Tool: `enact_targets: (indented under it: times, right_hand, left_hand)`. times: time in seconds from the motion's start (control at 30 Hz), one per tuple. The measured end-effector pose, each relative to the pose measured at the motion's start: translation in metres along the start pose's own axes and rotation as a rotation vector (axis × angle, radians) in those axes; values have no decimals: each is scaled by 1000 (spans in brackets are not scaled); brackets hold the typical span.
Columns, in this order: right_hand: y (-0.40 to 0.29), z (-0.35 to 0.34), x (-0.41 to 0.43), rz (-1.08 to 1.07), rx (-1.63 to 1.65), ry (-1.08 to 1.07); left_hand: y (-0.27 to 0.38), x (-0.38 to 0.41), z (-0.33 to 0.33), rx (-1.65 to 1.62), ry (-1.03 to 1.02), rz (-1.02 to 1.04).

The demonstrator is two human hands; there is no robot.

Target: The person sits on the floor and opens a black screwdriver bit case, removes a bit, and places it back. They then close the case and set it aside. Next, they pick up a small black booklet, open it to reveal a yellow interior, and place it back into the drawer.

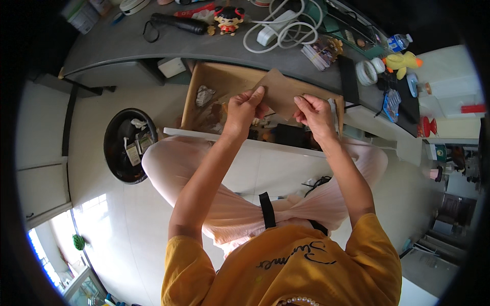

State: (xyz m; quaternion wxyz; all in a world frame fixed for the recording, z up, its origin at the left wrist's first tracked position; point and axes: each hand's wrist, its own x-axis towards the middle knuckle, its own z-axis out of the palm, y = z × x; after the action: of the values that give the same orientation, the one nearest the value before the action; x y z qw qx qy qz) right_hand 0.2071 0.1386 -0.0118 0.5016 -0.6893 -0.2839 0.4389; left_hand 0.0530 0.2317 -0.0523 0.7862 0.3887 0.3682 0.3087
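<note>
A flat brown sheet, perhaps sandpaper or card (278, 91), is stretched between my two hands above an open wooden drawer (214, 72). Its left edge is pinched by the thumb and fingers of my left hand (245, 109). My right hand (314, 113) grips the lower right edge with thumb and forefinger. Beneath the hands the drawer holds a crumpled pale wad (204, 95), a dark flat object (289, 135) and several small loose bits. The sheet and hands hide part of the drawer's contents.
The grey desktop (199, 48) bears a black flashlight (179, 23), a doll figurine (228, 21), a coiled white power strip (276, 28) and a bundle of cards (319, 53). A black waste bin (111, 149) with discarded packets stands left of my knee. A yellow plush duck (402, 63) lies right.
</note>
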Motion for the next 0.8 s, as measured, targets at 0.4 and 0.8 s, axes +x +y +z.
enact_targets:
  times: [0.4, 0.8]
  right_hand:
    - [7, 31, -3, -126, -70, -29]
    - [46, -27, -5, -110, -12, -31]
  left_hand:
    - [1, -8, -22, -51, 116, 37]
    - [5, -21, -266, -837, 795, 595]
